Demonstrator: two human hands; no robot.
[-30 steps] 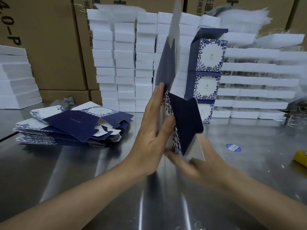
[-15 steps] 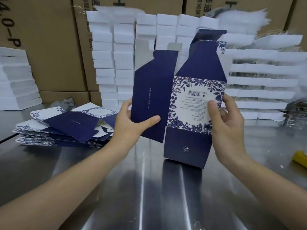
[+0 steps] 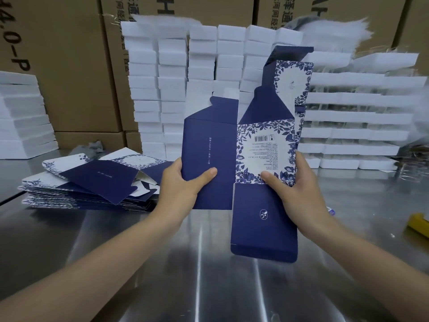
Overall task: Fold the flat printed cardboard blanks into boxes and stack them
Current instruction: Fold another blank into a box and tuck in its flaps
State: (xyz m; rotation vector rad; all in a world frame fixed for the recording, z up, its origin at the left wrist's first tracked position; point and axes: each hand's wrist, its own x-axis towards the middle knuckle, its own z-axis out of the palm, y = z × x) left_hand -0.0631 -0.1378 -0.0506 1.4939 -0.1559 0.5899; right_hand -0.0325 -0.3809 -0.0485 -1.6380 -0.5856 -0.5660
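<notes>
Your left hand (image 3: 183, 185) pinched the navy side panel and your right hand (image 3: 293, 190) pinched the floral barcode panel of the cardboard blank (image 3: 260, 147), held upright above the steel table (image 3: 204, 280), right of the stack of flat blanks (image 3: 92, 182) and apparently partly unfolded.

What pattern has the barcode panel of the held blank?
On the blank, that panel is white with a blue leaf border; head view.

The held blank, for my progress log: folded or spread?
Spread: left hand and right hand hold the blank with panels side by side, flaps unfolded.
</notes>
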